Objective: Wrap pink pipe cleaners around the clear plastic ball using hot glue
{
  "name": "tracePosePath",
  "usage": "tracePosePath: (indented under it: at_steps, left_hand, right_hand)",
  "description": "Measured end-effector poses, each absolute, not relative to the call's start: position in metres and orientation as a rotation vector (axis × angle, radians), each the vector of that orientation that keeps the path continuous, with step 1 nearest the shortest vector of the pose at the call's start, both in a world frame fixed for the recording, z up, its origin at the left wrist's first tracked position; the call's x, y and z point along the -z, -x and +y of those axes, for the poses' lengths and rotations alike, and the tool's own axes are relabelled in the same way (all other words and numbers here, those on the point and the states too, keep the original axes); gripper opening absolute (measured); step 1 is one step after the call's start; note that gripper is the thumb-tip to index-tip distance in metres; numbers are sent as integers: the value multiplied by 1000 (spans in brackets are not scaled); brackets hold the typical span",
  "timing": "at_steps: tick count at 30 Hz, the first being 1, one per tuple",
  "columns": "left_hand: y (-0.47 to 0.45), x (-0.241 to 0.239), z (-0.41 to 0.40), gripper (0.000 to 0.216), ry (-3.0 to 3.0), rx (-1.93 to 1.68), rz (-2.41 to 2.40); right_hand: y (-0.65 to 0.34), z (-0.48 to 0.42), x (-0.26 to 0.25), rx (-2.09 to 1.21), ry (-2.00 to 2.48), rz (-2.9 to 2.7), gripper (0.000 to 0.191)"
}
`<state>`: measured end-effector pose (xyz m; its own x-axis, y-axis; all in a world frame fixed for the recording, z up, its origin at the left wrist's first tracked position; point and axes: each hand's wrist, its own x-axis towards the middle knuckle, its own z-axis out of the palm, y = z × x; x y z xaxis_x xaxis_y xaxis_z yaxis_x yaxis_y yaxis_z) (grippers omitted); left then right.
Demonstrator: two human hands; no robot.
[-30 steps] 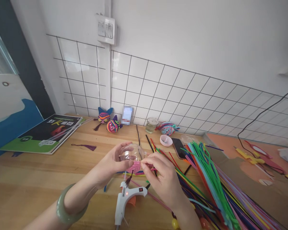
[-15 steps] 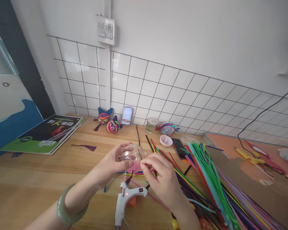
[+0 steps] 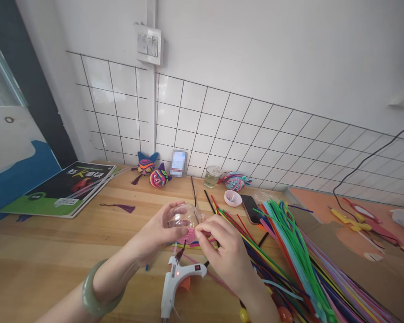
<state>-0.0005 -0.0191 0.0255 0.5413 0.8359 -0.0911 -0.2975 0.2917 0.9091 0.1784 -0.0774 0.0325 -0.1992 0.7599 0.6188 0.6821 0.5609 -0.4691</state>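
A clear plastic ball (image 3: 185,211) is held above the table by my left hand (image 3: 155,231), its thumb pressing near the lower front. A pink pipe-cleaner coil (image 3: 188,237) covers the bottom of the ball, and a dark tassel (image 3: 179,255) hangs from it. My right hand (image 3: 225,251) is closed in a pinch at the coil's right edge, on the pink pipe cleaner; its fingers hide most of the strand. Just below the ball lies a white glue gun (image 3: 168,291) with a lit red light.
Loose pipe cleaners (image 3: 292,255) spread across the right side. Behind them are a phone (image 3: 251,208), a pink bowl (image 3: 233,198) and a lidded jar (image 3: 212,176). Finished striped ornaments (image 3: 159,176) stand by the wall. A book (image 3: 70,188) and purple tassel (image 3: 121,207) lie left.
My right fingertips have shifted slightly left along the pink coil. The left hand keeps its hold, with the ball almost unmoved.
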Motion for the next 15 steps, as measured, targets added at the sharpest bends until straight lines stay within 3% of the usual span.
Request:
tracePosePath:
  at_steps: [15]
  left_hand:
    - [1,-25,-18,70,-991,-794,670]
  right_hand:
    - [-179,-77,-32,-133,1184,-1930,13]
